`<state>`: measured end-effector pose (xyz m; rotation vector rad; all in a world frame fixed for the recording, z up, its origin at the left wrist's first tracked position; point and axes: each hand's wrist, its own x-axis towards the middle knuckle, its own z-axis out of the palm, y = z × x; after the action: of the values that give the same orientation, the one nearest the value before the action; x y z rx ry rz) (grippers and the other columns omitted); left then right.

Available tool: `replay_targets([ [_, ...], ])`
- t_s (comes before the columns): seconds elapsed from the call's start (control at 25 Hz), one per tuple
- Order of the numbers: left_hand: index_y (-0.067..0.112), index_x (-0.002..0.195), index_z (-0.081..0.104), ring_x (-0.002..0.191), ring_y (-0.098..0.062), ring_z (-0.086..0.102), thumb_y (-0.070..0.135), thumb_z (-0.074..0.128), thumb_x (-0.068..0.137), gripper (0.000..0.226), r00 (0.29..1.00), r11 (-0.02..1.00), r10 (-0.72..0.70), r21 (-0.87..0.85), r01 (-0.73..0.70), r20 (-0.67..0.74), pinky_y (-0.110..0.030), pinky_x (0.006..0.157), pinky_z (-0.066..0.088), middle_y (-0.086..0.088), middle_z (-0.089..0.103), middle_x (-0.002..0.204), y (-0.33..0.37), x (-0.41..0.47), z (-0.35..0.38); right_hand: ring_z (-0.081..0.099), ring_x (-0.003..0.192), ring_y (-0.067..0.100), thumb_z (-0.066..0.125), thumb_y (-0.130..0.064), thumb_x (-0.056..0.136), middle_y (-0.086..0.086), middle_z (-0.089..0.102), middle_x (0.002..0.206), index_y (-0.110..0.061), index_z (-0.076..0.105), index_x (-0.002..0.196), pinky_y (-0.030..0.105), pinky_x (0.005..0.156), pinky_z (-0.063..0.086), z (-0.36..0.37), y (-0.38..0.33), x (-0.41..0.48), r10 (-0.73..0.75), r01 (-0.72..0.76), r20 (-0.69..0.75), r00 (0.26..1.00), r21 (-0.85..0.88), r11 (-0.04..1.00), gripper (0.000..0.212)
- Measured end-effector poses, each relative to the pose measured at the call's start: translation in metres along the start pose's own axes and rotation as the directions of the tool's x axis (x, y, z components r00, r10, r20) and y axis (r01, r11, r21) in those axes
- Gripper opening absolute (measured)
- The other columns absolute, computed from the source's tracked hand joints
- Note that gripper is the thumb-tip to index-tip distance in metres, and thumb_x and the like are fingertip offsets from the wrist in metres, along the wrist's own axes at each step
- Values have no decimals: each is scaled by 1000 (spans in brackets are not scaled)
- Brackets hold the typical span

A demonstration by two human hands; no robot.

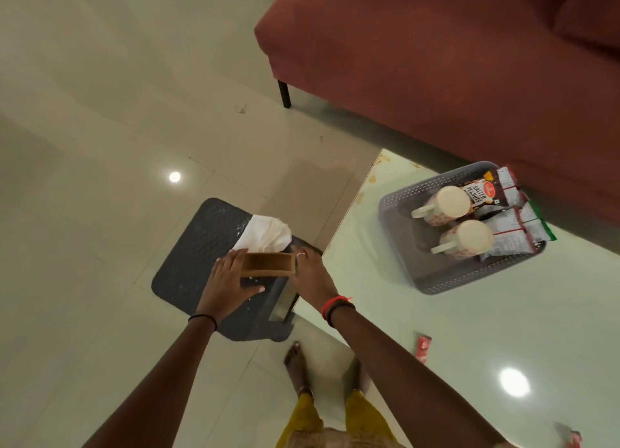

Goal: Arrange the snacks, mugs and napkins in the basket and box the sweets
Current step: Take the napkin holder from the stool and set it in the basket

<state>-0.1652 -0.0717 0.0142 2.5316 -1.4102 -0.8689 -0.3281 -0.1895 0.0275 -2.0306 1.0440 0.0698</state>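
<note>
A brown open box (266,264) is held between my left hand (228,278) on its left end and my right hand (310,273) on its right end, above a dark grey stool (191,256). White napkins (265,234) lie on the stool just beyond the box. On the pale table (469,330) stands a grey basket (399,223) with two cream mugs (446,204) (469,238) lying inside and snack packets (483,192) (513,234) along its right side. A red sweet wrapper (422,347) lies on the table near my right forearm.
A maroon sofa (436,62) stands behind the table, with a black leg at its corner. Another red wrapper (570,436) shows at the bottom right edge. Tiled floor (100,145) stretches to the left. My bare feet are below, between stool and table.
</note>
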Motion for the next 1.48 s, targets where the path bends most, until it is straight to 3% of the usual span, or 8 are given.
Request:
replay_targets([
  [0.16, 10, 138, 39, 134, -30, 41, 23, 66, 84, 62, 998, 1000, 31, 1, -31, -60, -45, 116, 30, -13, 46, 140, -22, 9, 2, 41, 127, 31, 55, -8, 91, 15, 47, 137, -8, 37, 141, 40, 101, 47, 25, -12, 15, -41, 49, 61, 997, -130, 990, 53],
  [0.28, 10, 126, 50, 114, -27, 56, 21, 60, 89, 40, 994, 997, 33, -69, -41, -105, -38, 95, 49, -11, 55, 125, -25, 12, -3, 46, 123, 32, 48, -7, 94, 17, 50, 132, -8, 42, 138, 42, 98, 49, 35, -17, 21, -38, 40, 15, 999, -199, 979, 44],
  [0.4, 14, 126, 51, 109, -22, 58, 24, 62, 88, 41, 995, 997, 60, -52, -64, -81, -35, 84, 55, -7, 55, 126, -25, 13, -13, 47, 120, 32, 48, -7, 95, 17, 51, 129, -7, 48, 130, 38, 94, 50, 34, -20, 21, -25, 15, -51, 998, -203, 979, 36],
  [0.72, 24, 127, 51, 110, -15, 59, 24, 67, 84, 46, 968, 968, 249, -31, -249, 17, -32, 89, 55, 3, 54, 129, 25, 34, -53, 60, 104, 23, 67, -19, 85, 8, 59, 116, -13, 58, 117, 29, 88, 51, -19, 1, -6, 84, -72, -132, 988, 93, 993, 34],
  [0.88, 25, 127, 52, 108, -13, 59, 20, 66, 84, 46, 907, 907, 420, -8, -420, 11, -25, 88, 50, 7, 53, 130, 97, 62, -59, 62, 98, 23, 70, -20, 82, 8, 62, 111, -12, 59, 113, 25, 81, 49, -67, 32, -23, 156, -144, -280, 947, 64, 988, 34],
  [1.16, 23, 131, 52, 116, -18, 59, 16, 65, 86, 47, 756, 748, 651, 105, -655, 71, -31, 103, 44, 4, 57, 133, 232, 119, -30, 63, 93, 31, 74, -26, 77, 11, 62, 105, -8, 58, 106, 36, 75, 53, -138, 100, -50, 337, -349, -482, 809, 69, 935, 37],
  [1.32, 24, 130, 53, 119, -18, 56, 15, 63, 87, 46, 669, 649, 730, 169, -742, 137, -32, 105, 43, 4, 58, 133, 289, 145, 0, 60, 102, 33, 71, -29, 81, 15, 61, 109, -3, 56, 109, 39, 81, 52, -148, 139, -58, 424, -444, -501, 754, 87, 892, 41],
  [1.48, 22, 130, 52, 120, -19, 56, 14, 63, 87, 46, 630, 584, 742, 241, -775, 230, -33, 105, 43, 1, 59, 132, 313, 164, 34, 57, 111, 33, 70, -30, 82, 16, 57, 119, -1, 52, 116, 41, 89, 52, -147, 172, -53, 476, -474, -427, 768, 120, 872, 48],
])
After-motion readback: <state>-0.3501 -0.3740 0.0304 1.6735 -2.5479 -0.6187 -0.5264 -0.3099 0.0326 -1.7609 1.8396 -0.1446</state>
